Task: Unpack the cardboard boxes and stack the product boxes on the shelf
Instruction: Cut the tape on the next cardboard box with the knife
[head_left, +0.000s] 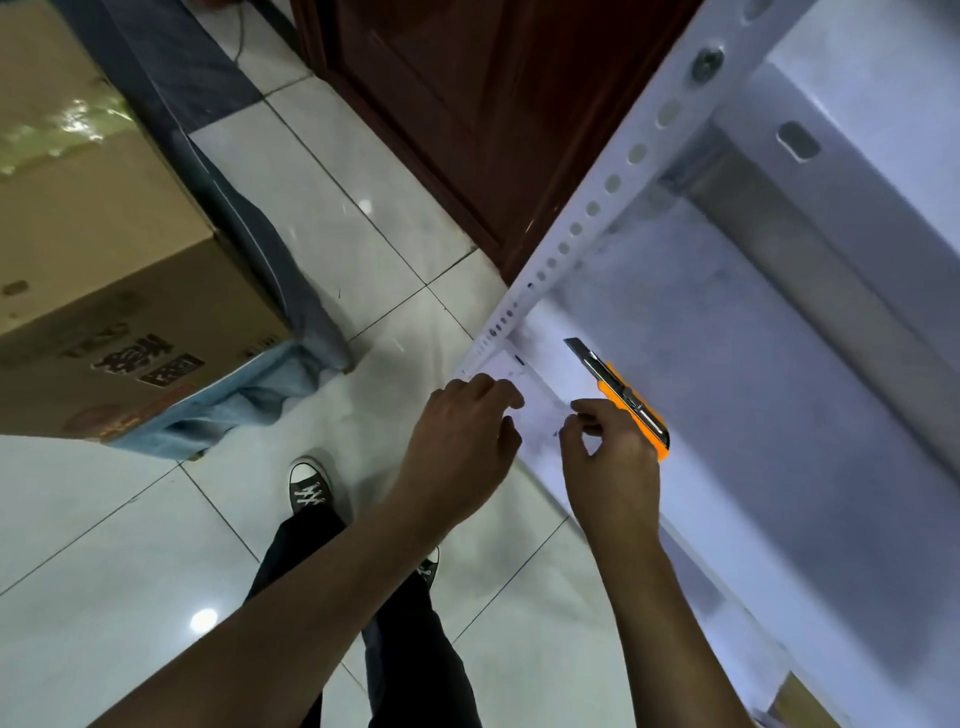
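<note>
A white metal shelf (727, 395) runs along the right, its board bare and smudged. An orange utility knife (623, 395) lies on the board near the front corner, blade out and pointing away from me. My right hand (613, 467) is right against the knife's near side with fingers curled; the hand hides whether they grip it. My left hand (462, 441) hovers over the shelf's front corner, fingers relaxed, holding nothing. A large taped cardboard box (104, 249) sits at the left on a blue cloth.
The perforated shelf post (613, 182) rises diagonally beside a dark red wooden door (467, 104). My legs and sneakers (310, 488) stand on the glossy tiled floor (130, 545). A cardboard corner (800, 699) shows at the bottom right under the shelf.
</note>
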